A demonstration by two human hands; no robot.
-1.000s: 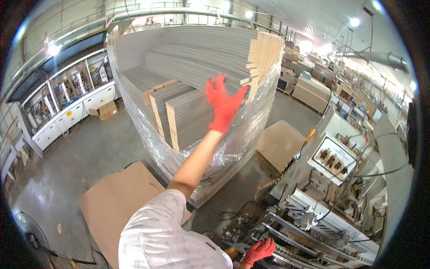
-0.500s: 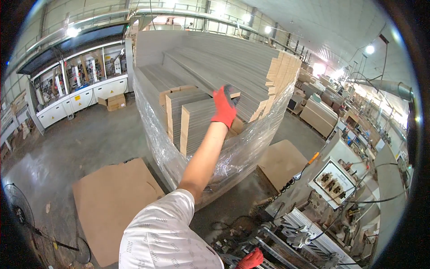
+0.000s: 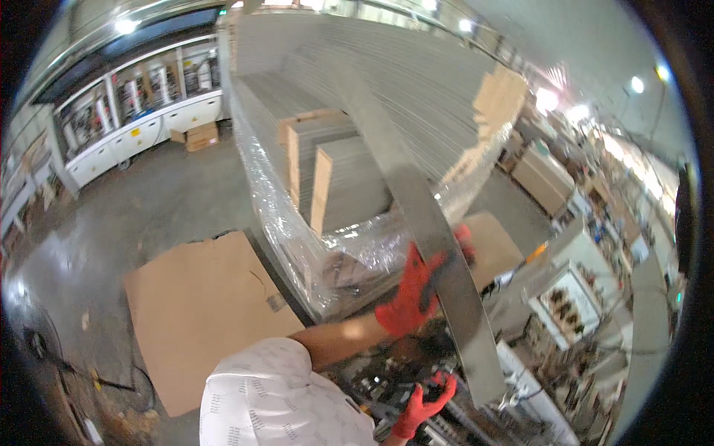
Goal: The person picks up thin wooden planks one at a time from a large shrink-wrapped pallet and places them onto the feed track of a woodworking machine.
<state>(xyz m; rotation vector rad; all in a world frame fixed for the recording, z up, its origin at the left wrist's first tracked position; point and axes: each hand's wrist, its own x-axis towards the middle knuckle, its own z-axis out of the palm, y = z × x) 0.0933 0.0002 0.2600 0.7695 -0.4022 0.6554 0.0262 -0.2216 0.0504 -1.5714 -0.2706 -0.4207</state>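
Observation:
My left hand, in a red glove, is closed around a long grey panel. The panel slants from the top of the wrapped stack down to my lower right. My right hand, also in a red glove, is palm up with its fingers spread just left of the panel's lower end; I cannot tell whether it touches. The panel comes off a tall stack of grey panels bound in clear plastic film, right in front of me.
A flat cardboard sheet lies on the concrete floor to my left. White cabinets and a cardboard box stand at the back left. Machines and benches crowd the right, with another cardboard sheet beside the stack.
My left hand was reaching up to the top of the stack; now it is low and gripping a long panel pulled down toward me. My right hand has risen to its lower end.

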